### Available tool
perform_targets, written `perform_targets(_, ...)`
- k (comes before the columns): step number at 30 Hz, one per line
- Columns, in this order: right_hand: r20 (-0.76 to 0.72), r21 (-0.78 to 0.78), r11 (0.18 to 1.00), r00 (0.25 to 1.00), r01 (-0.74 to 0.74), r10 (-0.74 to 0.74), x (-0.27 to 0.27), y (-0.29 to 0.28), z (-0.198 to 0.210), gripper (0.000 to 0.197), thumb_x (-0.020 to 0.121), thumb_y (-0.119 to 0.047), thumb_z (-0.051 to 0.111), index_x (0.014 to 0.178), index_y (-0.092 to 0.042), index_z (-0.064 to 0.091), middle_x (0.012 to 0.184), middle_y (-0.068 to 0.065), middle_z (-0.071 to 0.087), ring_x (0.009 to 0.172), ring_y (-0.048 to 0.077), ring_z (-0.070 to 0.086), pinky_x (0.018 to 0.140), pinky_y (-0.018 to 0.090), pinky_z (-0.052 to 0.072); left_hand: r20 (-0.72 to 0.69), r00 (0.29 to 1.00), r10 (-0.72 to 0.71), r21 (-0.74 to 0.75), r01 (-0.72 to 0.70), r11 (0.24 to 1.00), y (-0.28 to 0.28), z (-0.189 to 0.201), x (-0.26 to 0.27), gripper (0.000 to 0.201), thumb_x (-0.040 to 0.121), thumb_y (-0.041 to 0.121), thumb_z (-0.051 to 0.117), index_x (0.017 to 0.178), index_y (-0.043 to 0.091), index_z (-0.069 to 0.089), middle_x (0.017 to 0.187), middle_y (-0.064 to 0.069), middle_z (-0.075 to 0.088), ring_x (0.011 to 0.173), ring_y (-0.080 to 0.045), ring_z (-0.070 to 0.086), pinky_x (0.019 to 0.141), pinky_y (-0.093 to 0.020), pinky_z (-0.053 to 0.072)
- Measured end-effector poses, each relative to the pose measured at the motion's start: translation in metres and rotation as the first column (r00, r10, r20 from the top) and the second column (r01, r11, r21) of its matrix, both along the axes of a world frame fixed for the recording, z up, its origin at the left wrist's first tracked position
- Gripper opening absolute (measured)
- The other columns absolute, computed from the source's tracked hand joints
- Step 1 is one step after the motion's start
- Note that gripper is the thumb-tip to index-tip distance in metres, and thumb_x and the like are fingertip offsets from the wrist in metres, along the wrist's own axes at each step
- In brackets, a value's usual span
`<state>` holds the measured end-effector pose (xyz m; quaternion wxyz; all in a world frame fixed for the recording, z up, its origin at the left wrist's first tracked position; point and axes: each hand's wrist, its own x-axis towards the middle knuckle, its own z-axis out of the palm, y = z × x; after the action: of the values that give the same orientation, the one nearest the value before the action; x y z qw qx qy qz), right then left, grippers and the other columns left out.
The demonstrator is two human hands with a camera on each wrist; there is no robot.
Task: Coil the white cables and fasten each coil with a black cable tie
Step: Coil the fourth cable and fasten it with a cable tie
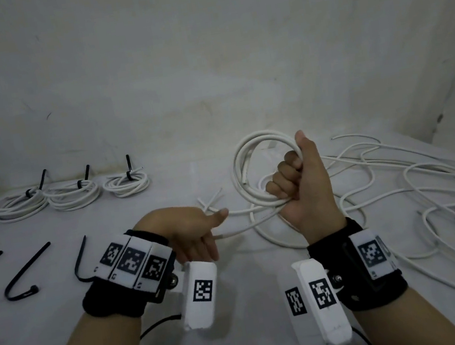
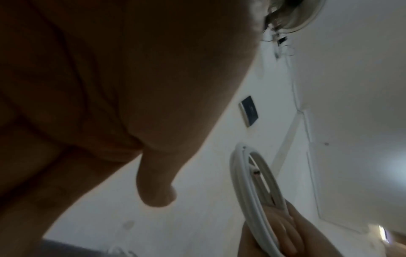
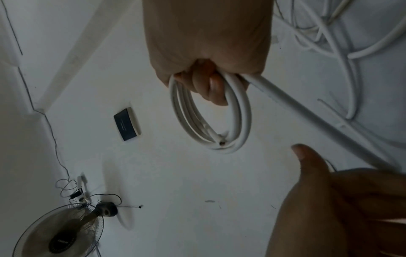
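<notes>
Several upright cable loops point(image 1: 252, 168) fill right-hand fingers point(image 1: 285, 175); left fingers point(image 1: 201, 244) pinch its level tail.

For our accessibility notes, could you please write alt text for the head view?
The right hand grips a partly wound white cable coil while the left hand feeds its tail. Three tied coils lie far left, loose black cable ties nearer.

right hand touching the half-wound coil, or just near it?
Touching. In the right wrist view the right hand has its fingers curled through the coil, gripping its loops; the head view agrees.
</notes>
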<state>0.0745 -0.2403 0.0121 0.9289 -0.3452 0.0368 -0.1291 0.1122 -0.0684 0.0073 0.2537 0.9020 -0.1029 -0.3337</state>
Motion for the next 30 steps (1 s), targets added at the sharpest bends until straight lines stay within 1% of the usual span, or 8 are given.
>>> perform_targets(3, 0.004, 0.024, 1.000, 1.000, 0.011, -0.011, 0.001, 0.002, -0.002, 0.055, 0.095, -0.042, 0.049, 0.049, -0.022, 0.028, 0.039, -0.007, 0.015, 0.030, 0.007, 0.012, 0.033, 0.017, 0.015, 0.013, 0.992, 0.128, -0.251, -0.120, 0.961, -0.004, -0.009, 0.008, 0.060, 0.097, 0.052, 0.034, 0.092, 0.001, 0.065, 0.078, -0.010, 0.072, 0.062, -0.015, 0.069, 0.055, -0.021, 0.054)
perform_targets(6, 0.000, 0.053, 0.999, 1.000, -0.008, 0.008, 0.002, 0.005, -0.005, 0.056, 0.095, -0.043, 0.049, 0.047, -0.022, 0.029, 0.039, -0.007, 0.015, 0.030, 0.007, 0.013, 0.034, 0.017, 0.014, 0.071, 0.940, 0.333, -0.542, -0.244, 0.804, -0.005, -0.010, 0.015, 0.036, 0.096, 0.032, 0.052, 0.088, -0.001, 0.064, 0.079, -0.014, 0.073, 0.062, -0.015, 0.071, 0.049, -0.018, 0.052)
perform_targets(9, -0.002, 0.046, 0.999, 1.000, -0.002, 0.002, 0.003, 0.009, -0.009, 0.055, 0.095, -0.043, 0.049, 0.049, -0.022, 0.029, 0.039, -0.007, 0.016, 0.030, 0.007, 0.014, 0.033, 0.016, 0.016, 0.061, 0.903, 0.425, -0.691, -0.269, 0.671, -0.008, -0.007, 0.016, 0.022, 0.095, 0.015, 0.053, 0.085, -0.002, 0.063, 0.076, -0.014, 0.071, 0.060, -0.013, 0.070, 0.050, -0.018, 0.053)
perform_targets(12, -0.009, 0.056, 0.998, 1.000, 0.026, -0.025, 0.004, 0.008, -0.010, 0.053, 0.095, -0.044, 0.048, 0.052, -0.021, 0.027, 0.039, -0.007, 0.016, 0.030, 0.007, 0.014, 0.034, 0.015, 0.016, 0.096, 0.884, 0.457, -0.756, -0.234, 0.611, -0.008, 0.002, 0.013, 0.020, 0.095, 0.011, 0.052, 0.082, 0.001, 0.062, 0.078, -0.014, 0.071, 0.060, -0.013, 0.070, 0.052, -0.018, 0.053)
perform_targets(17, -0.041, 0.042, 0.999, 0.999, 0.001, 0.001, 0.004, 0.009, -0.012, 0.054, 0.095, -0.046, 0.049, 0.053, -0.021, 0.027, 0.040, -0.007, 0.015, 0.030, 0.007, 0.014, 0.033, 0.016, 0.016, 0.330, 0.798, 0.504, -0.797, -0.051, 0.602, -0.014, 0.011, 0.004, 0.026, 0.096, 0.015, 0.052, 0.077, 0.001, 0.062, 0.067, -0.008, 0.069, 0.059, -0.013, 0.069, 0.055, -0.021, 0.053)
perform_targets(22, -0.065, 0.032, 0.999, 0.997, -0.029, 0.031, 0.002, 0.017, -0.012, 0.052, 0.094, -0.046, 0.049, 0.055, -0.021, 0.025, 0.040, -0.006, 0.015, 0.030, 0.007, 0.014, 0.033, 0.017, 0.016, 0.432, 0.725, 0.536, -0.831, 0.090, 0.549, -0.017, 0.009, 0.001, 0.030, 0.096, 0.017, 0.053, 0.083, -0.005, 0.069, 0.078, -0.029, 0.066, 0.073, -0.038, 0.068, 0.068, -0.039, 0.060)
perform_targets(27, -0.097, 0.016, 0.999, 0.994, -0.052, 0.053, 0.002, 0.019, -0.014, 0.054, 0.094, -0.045, 0.051, 0.052, -0.021, 0.027, 0.040, -0.006, 0.015, 0.029, 0.008, 0.014, 0.033, 0.016, 0.016, 0.509, 0.734, 0.448, -0.765, 0.147, 0.627, -0.020, 0.013, -0.004, 0.039, 0.101, 0.020, 0.041, 0.086, 0.000, 0.071, 0.077, -0.010, 0.073, 0.072, -0.021, 0.072, 0.070, -0.031, 0.058)
perform_targets(30, -0.113, -0.022, 0.996, 0.990, -0.088, 0.085, 0.001, 0.023, -0.016, 0.056, 0.093, -0.046, 0.052, 0.049, -0.021, 0.029, 0.040, -0.006, 0.015, 0.030, 0.008, 0.014, 0.033, 0.016, 0.016, 0.568, 0.741, 0.359, -0.684, 0.182, 0.707, -0.021, 0.016, -0.007, 0.039, 0.100, 0.030, 0.041, 0.092, 0.001, 0.066, 0.078, -0.004, 0.071, 0.061, -0.011, 0.069, 0.059, -0.024, 0.053)
